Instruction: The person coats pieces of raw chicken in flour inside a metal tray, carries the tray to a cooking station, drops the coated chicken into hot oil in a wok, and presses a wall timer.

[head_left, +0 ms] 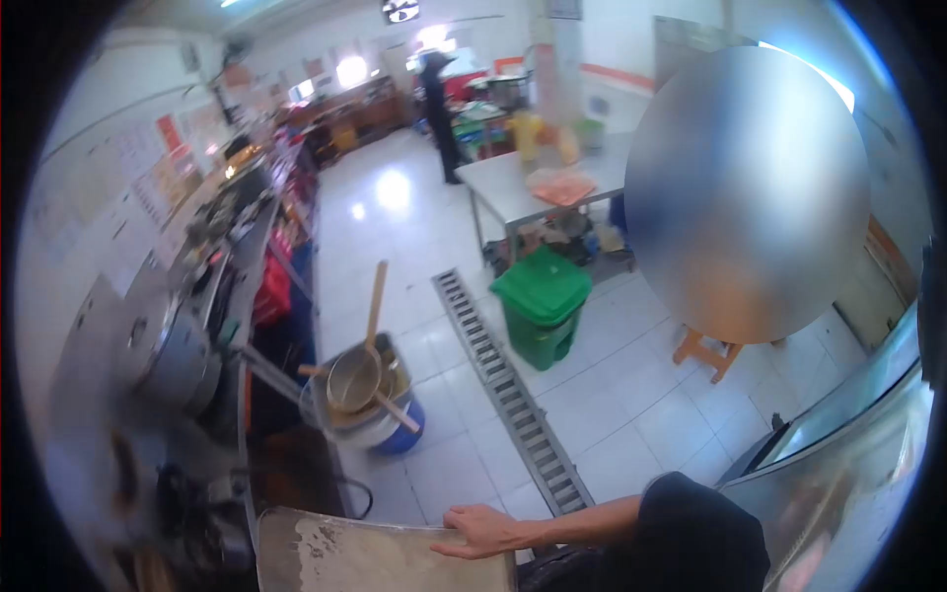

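Note:
My right hand (478,533) reaches in from the lower right and grips the edge of a pale, flat-topped tray or board (355,553). White, flour-like patches mark the surface, and its lower part runs out of the frame. The fingers are closed over the rim at its right end. A dark sleeve (695,533) covers my upper arm. My left hand does not show.
A strainer (353,383) with wooden sticks rests over a bucket (400,434). Nearby are a floor drain grate (513,390), a green bin (543,306), a metal table (503,197), a wooden stool (705,350) and a large pot (178,355). One person (439,118) stands farther back.

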`<state>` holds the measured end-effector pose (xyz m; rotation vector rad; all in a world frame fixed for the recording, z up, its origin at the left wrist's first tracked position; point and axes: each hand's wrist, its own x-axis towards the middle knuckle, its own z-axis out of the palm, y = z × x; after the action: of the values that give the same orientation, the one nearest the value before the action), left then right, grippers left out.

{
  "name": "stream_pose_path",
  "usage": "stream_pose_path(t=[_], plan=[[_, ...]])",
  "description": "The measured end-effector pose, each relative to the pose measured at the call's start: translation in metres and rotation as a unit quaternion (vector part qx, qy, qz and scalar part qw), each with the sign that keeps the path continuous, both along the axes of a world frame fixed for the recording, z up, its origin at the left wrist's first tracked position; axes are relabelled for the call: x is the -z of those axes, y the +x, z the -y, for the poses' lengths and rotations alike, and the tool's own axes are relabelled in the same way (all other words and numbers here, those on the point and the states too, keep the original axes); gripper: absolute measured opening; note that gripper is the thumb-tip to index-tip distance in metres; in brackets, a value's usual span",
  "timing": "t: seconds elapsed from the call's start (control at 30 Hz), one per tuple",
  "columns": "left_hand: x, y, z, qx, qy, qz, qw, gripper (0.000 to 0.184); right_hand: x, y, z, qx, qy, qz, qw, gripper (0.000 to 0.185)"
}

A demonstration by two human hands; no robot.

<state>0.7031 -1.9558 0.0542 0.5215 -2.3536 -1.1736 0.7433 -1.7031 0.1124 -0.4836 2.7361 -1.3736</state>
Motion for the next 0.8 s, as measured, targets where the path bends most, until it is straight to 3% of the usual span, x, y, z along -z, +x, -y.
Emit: stream_pose_path(t=[0.2,0.33,0.4,0.47,0.57,0.6,0.63,0.67,0.7,0.8], plan=[[-0.008,-0.096,-0.179,0.146,-0.016,0.005,0.989,0.03,-0.012,-0.011,-0.199,0.251,-0.071,-0.049,0.964,0.054],[-0.004,-0.161,-0.306,0.228,-0.018,0.0,0.974,0.031,-0.007,-0.013,-0.327,0.42,-0.078,-0.034,0.903,0.047],[-0.005,-0.192,-0.372,0.274,-0.024,-0.001,0.962,0.031,-0.009,-0.013,-0.381,0.562,-0.091,-0.03,0.822,0.046],[-0.001,-0.218,-0.442,0.325,-0.027,-0.011,0.945,0.031,-0.008,-0.006,-0.437,0.625,-0.061,-0.004,0.778,0.045],[0.026,-0.261,-0.557,0.414,-0.049,-0.08,0.906,0.031,-0.014,0.016,-0.519,0.754,-0.021,-0.018,0.656,0.037],[-0.002,-0.252,-0.616,0.487,0.042,-0.018,0.872,0.034,-0.016,0.023,-0.542,0.766,-0.024,-0.016,0.642,0.037],[-0.03,-0.244,-0.675,0.539,0.131,0.055,0.83,0.037,-0.018,0.028,-0.563,0.812,-0.045,-0.017,0.582,0.039],[-0.05,-0.231,-0.736,0.577,0.134,0.002,0.806,0.043,-0.017,0.033,-0.587,0.853,-0.066,-0.021,0.517,0.041],[-0.025,-0.249,-0.781,0.597,0.128,0.032,0.792,0.045,-0.008,0.038,-0.608,0.879,-0.04,-0.015,0.475,0.04],[-0.044,-0.235,-0.919,0.684,0.115,0.079,0.716,0.037,0.012,0.048,-0.669,0.927,-0.021,-0.015,0.375,0.037]])
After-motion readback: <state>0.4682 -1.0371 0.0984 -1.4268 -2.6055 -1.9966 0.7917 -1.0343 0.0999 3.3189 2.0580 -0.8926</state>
